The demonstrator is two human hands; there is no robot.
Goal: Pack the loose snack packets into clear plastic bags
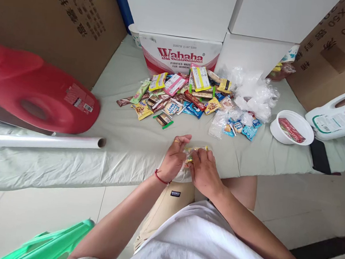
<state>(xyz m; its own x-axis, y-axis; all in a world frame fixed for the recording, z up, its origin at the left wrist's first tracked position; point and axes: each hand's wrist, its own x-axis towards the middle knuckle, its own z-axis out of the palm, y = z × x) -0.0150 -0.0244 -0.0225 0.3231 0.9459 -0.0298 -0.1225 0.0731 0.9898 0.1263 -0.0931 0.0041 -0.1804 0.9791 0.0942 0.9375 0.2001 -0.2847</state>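
Observation:
Both hands meet at the front edge of the cloth-covered table. Between them lies a small clear plastic bag (191, 150) with yellow and green wrapping showing inside; its contents are mostly hidden by my fingers. My left hand (173, 159), with a ring and a red cord at the wrist, has its fingers closed on the bag's left side. The fingers of my right hand (205, 173) press down on the bag's right side. Beyond the hands spreads a pile of wrapped snacks (172, 107). Crumpled clear plastic bags (256, 95) lie to its right.
A red jug (54, 93) and a white plastic-film roll (43, 140) lie at the left. Rightward are a white bowl (278, 129) holding a red packet (291, 130), a white detergent bottle (341, 115) and a black phone-like slab (320, 156). A Wahaha carton (181, 56) stands behind.

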